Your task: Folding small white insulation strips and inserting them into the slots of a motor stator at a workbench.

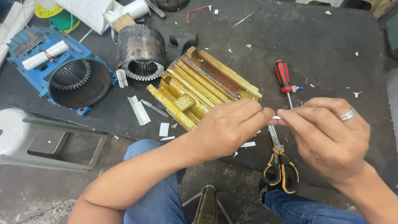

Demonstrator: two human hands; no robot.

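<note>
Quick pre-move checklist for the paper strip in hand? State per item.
1. Both hands on the white paper strip: ok; left hand and right hand pinch it between fingertips.
2. Strip whole and flat: cannot tell, mostly hidden by fingers.
3. Scissors within reach: ok, lying below the hands, blades shut.
4. Red screwdriver clear of hands: ok, lies behind them.
5. Yellow motor housing steady: ok, resting on the dark mat.
6. Mat free of scraps: not ok, white offcuts scattered.
</note>
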